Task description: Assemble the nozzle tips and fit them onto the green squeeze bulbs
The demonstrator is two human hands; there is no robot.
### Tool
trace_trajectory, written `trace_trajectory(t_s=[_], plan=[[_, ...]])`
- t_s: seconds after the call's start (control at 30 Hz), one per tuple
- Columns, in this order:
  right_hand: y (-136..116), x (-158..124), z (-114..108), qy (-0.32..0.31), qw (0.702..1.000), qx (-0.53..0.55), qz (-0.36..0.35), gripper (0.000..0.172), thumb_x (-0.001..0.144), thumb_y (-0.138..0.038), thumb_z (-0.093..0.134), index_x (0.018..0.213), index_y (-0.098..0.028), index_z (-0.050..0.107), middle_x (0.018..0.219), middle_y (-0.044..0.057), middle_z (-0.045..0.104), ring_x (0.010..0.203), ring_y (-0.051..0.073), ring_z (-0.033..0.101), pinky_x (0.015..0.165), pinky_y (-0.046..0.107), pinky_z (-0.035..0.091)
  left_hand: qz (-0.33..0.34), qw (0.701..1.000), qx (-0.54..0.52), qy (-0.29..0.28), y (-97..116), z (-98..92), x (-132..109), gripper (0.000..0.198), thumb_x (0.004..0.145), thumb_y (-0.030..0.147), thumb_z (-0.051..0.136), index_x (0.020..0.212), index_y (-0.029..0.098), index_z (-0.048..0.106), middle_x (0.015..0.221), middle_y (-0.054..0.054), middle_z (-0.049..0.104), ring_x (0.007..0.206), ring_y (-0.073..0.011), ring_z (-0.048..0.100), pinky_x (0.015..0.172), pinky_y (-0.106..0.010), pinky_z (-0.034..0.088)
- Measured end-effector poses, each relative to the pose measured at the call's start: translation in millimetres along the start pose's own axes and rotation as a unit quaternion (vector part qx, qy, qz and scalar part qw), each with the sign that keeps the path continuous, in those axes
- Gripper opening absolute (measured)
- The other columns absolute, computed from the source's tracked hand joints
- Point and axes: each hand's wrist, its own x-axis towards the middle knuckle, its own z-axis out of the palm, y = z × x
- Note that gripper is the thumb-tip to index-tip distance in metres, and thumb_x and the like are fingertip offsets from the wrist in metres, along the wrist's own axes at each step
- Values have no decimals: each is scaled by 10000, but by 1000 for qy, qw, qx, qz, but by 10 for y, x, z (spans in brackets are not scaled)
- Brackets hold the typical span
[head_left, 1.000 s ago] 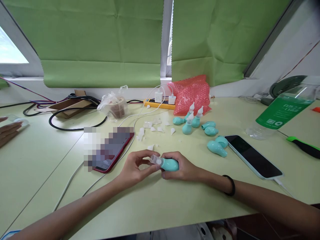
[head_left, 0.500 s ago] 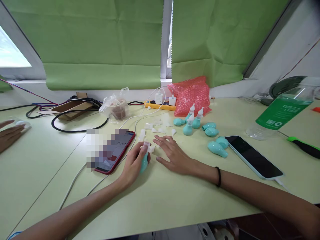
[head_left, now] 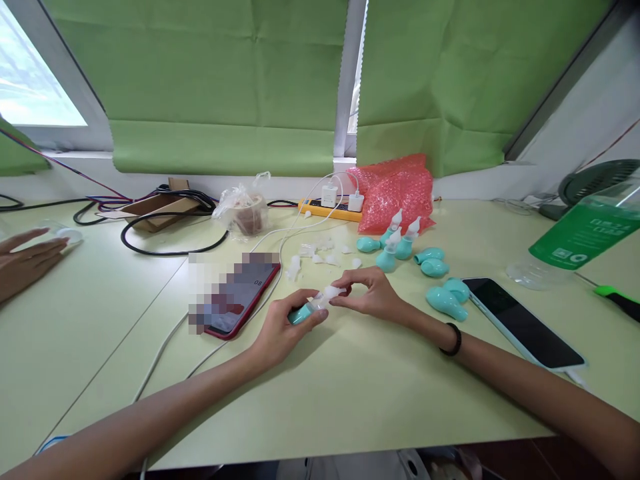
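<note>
My left hand (head_left: 277, 333) is closed round a teal squeeze bulb (head_left: 299, 314) with a clear collar (head_left: 319, 302) at its mouth, tilted to the right. Between thumb and finger, my right hand (head_left: 374, 293) pinches a translucent white nozzle tip (head_left: 334, 292), whose wide end is at the collar; whether it is seated there I cannot tell. Just beyond my hands lie several loose white and clear pieces (head_left: 325, 257). To the right stand 3 teal bulbs fitted with white tips (head_left: 388, 257), and several bare teal bulbs (head_left: 447, 303) lie near them.
A red-cased phone (head_left: 240, 300) lies left of my hands, a dark-screened phone (head_left: 525, 323) to the right. White cables (head_left: 280, 270) run back to a yellow power strip (head_left: 337, 213) beside a pink bubble-wrap bag (head_left: 397, 193). A bottle (head_left: 583, 230) stands right. Another person's hand (head_left: 33, 260) is far left.
My right hand has gone from open fingers to pinching a white tip, now at the collar. My left hand has turned the bulb so its mouth points right. The view has shifted slightly left.
</note>
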Motion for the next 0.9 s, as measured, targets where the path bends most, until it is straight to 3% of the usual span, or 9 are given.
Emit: trace_trajectory(t_s=[0.13, 0.23, 0.33, 0.67, 0.9], plan=[[-32, 84, -142, -77, 995, 56, 30, 221, 568, -274, 693, 705, -106, 652, 553, 18, 586, 501, 104, 508, 494, 235, 441, 4, 1000, 20, -23, 6, -2, 10, 313, 752, 385, 505, 928, 152, 621, 698, 4, 597, 619, -119, 497, 562, -198, 376], [-52, 105, -225, -163, 985, 47, 25, 241, 569, -276, 692, 739, -107, 671, 560, 17, 594, 508, 100, 515, 501, 226, 438, 24, 998, 45, -33, 22, 9, -2, 324, 745, 373, 523, 963, 156, 623, 741, -4, 629, 625, -125, 511, 569, -200, 384], [-69, 103, -273, -206, 978, 31, 24, 262, 581, -284, 685, 767, -100, 677, 563, 22, 598, 517, 100, 516, 507, 219, 436, 40, 995, 77, -40, 23, 24, -16, 333, 740, 369, 531, 970, 147, 625, 740, -24, 645, 613, -134, 523, 560, -209, 385], [-183, 92, -298, -244, 968, -53, -25, 158, 651, -216, 628, 752, -105, 678, 501, -2, 558, 490, 81, 484, 473, 192, 379, 88, 988, 118, -53, -23, 44, -11, 324, 770, 361, 502, 987, 146, 611, 674, -23, 602, 547, -106, 483, 506, -197, 353], [-134, 85, -267, -262, 964, 24, 43, 212, 611, -308, 659, 667, -103, 659, 511, -1, 560, 491, 81, 466, 472, 196, 387, 117, 980, 142, -71, -54, 34, -33, 334, 790, 365, 473, 1012, 148, 596, 614, -11, 532, 528, -102, 451, 506, -206, 338]])
